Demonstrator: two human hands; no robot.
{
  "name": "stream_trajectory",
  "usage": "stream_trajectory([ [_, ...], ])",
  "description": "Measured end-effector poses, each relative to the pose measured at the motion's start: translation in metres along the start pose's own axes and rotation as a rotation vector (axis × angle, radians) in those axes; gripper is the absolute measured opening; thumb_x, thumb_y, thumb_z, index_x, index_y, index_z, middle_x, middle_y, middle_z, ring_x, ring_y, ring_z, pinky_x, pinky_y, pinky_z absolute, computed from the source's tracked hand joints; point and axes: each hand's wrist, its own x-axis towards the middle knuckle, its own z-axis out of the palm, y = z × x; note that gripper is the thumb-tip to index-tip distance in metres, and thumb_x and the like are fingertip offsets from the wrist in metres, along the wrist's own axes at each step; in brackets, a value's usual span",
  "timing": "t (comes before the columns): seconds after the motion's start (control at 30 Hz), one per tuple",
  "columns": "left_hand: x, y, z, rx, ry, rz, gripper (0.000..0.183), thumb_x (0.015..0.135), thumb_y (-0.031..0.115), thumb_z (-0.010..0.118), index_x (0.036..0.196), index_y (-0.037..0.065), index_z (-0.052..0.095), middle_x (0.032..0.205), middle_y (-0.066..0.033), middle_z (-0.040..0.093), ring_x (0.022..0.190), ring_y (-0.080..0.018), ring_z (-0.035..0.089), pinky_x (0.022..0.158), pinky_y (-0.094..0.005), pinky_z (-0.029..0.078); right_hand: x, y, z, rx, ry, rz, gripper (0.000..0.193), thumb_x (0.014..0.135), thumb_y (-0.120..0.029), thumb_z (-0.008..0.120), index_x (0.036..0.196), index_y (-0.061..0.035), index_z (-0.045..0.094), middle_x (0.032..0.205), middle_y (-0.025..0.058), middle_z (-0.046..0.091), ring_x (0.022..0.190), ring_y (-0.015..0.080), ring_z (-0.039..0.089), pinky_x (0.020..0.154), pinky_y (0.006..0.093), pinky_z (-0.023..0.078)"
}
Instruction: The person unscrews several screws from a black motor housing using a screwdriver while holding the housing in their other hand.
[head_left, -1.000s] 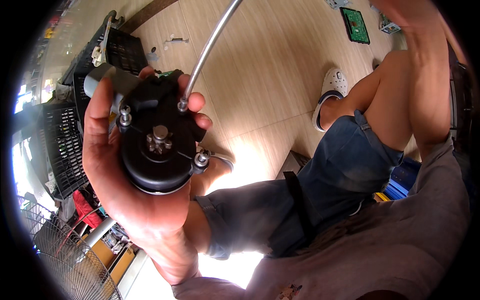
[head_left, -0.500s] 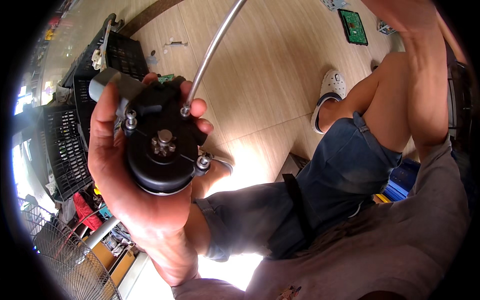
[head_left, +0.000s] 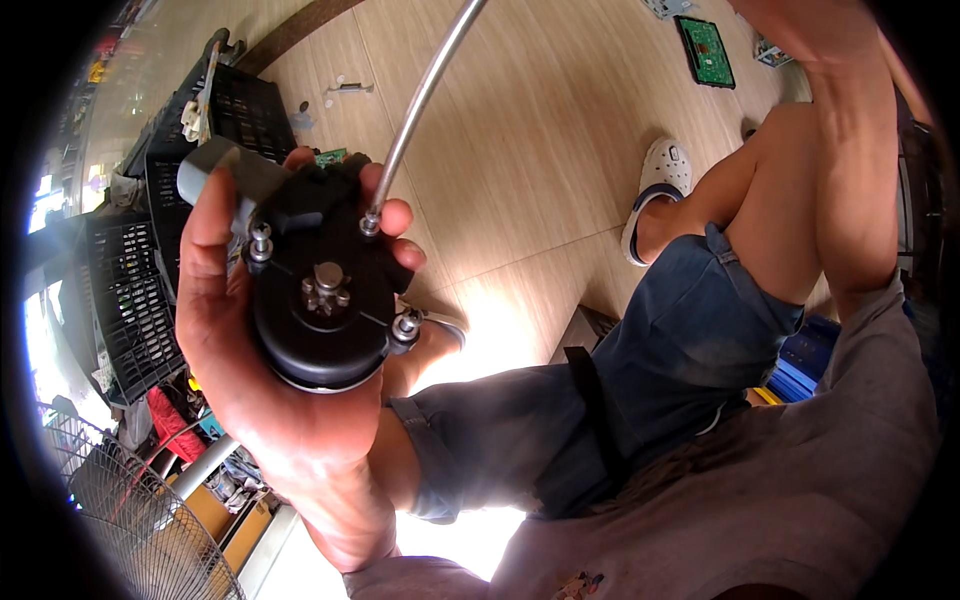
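Closest in, your left hand (head_left: 265,385) was clamped around the black motor housing (head_left: 290,335), raised near the camera with its small gear facing up. The metal rod (head_left: 425,95) met a screw (head_left: 369,226) on its rim; your right hand (head_left: 800,30) was cut off at the upper edge, its grip impossible to tell. Farther off, a white clog (head_left: 667,170) and a green circuit board (head_left: 708,55) were on the tan floor (head_left: 530,130).
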Motion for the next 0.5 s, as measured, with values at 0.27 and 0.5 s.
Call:
stream_trajectory([
  [0.27,0.001,-0.004,0.009,-0.043,0.064,-0.024,0.051,0.101,0.042,0.048,0.124,-0.002,0.060,0.112,-0.0288,0.064,0.090,-0.0374,0.067,0.073,-0.0440,0.058,-0.004,-0.015,0.017,0.017,0.317,0.224,0.042,0.093,-0.012,0.070,0.123,0.0087,0.049,0.103,0.0281,0.068,0.089,0.0322,0.073,0.072,0.0397,0.063],
  [0.5,-0.002,-0.008,0.010,-0.082,0.103,-0.006,0.047,0.100,0.041,0.051,0.120,0.001,0.062,0.107,-0.0247,0.069,0.086,-0.0380,0.069,0.074,-0.0464,0.057,-0.009,0.004,-0.001,-0.033,0.208,0.145,0.028,0.091,-0.015,0.074,0.107,0.0012,0.057,0.086,0.0177,0.071,0.081,0.0275,0.074,0.067,0.0352,0.062],
])
